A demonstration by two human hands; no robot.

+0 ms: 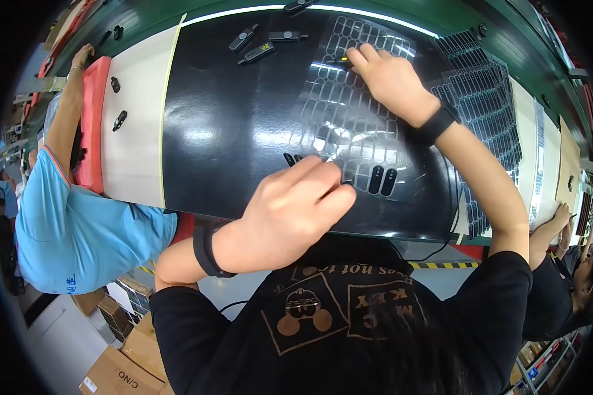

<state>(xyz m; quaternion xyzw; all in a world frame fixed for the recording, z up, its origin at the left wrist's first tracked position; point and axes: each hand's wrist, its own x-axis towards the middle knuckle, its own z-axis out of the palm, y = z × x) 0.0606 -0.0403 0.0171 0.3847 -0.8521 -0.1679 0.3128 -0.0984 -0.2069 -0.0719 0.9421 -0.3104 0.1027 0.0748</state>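
on the black mat (230, 131), toward its near edge, we see our left hand (290, 210) curled with fingers bunched together, pressing down on the clear sheet (349, 112) of oval cut-outs; whether it pinches anything we cannot tell. our right hand (392, 79) lies farther up the same sheet, near the mat's far edge, fingertips together on the film, palm down. two black oval pieces (382, 180) sit side by side on the sheet just right of our left hand. near the far edge, left of the sheet, lie three small black devices (260, 43). more sheets (484, 99) are stacked at the mat's right edge. beside the mat's left edge, a person in a blue shirt (72, 224) reaches along a red tray (92, 125).
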